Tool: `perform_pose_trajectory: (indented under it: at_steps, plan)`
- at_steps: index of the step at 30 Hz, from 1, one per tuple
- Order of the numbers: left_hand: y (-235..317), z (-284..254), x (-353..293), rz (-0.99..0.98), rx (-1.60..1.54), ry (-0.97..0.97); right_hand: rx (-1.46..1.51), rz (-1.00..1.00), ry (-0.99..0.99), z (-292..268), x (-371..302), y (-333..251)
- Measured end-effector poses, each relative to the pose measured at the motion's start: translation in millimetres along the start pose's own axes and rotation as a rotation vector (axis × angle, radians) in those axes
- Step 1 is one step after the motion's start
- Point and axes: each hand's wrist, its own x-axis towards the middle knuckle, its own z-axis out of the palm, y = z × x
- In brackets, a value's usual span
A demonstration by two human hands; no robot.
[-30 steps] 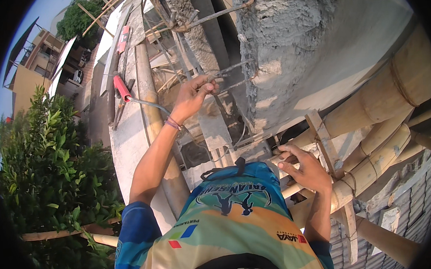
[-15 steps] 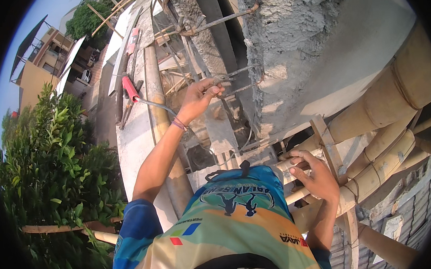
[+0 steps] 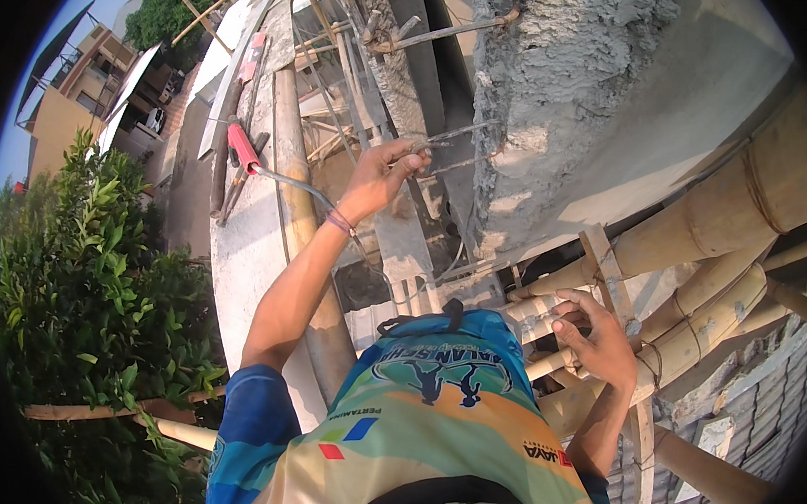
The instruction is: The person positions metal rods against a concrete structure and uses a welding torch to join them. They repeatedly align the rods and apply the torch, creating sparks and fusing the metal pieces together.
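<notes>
My left hand (image 3: 389, 175) reaches forward at the middle, its fingers and thumb closed round the end of a thin steel bar (image 3: 461, 131). That bar juts out sideways from the rough concrete column (image 3: 565, 107). A second steel bar (image 3: 461, 164) sticks out just below it, close to my fingertips. My right hand (image 3: 598, 340) is raised at the right, beside a bamboo pole (image 3: 555, 364). Its fingers are loosely bent and apart from the thumb, with nothing seen between them.
A red-handled tool (image 3: 244, 149) with a grey cable lies on the ledge (image 3: 246, 288) at the left. Thick bamboo poles (image 3: 707, 209) lashed with wire cross the right side. Leafy branches (image 3: 106, 322) fill the lower left. Corrugated roofing (image 3: 769, 434) lies below at right.
The view has shifted slightly. My left hand keeps its closed grip at the steel bar, while the fingers of my right hand have shifted a little.
</notes>
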Motion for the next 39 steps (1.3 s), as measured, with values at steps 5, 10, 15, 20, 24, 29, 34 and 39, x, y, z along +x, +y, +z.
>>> perform_pose_trajectory:
  at_steps: [5,10,15,20,24,29,34,39]
  plan:
    - [5.6,-1.8,-1.0,0.0,0.068,-0.008,0.017,-0.008,0.008,2.9,-0.3,2.4]
    - [3.6,-4.6,-4.2,0.016,0.021,-0.015,0.05,-0.025,-0.012,3.7,-0.2,3.0]
    - [-1.9,-4.7,1.7,0.03,0.051,0.004,0.054,-0.003,-0.042,3.7,2.9,-1.7]
    - [-6.7,-4.0,3.8,0.004,-0.026,-0.013,0.015,-0.016,-0.063,4.7,7.1,-5.2]
    - [-10.2,-4.8,2.8,0.028,0.014,-0.034,0.035,-0.022,-0.077,6.0,11.8,-3.6]
    - [-17.3,-0.5,2.1,0.026,-0.18,-0.046,-0.074,-0.069,-0.044,5.5,15.9,1.0]
    - [-24.6,1.5,1.7,-0.008,-0.286,-0.049,-0.117,-0.065,-0.026,6.9,17.0,4.7]
    - [-23.4,-0.1,4.3,0.009,-0.265,-0.038,-0.119,-0.061,-0.048,11.7,20.6,3.4]
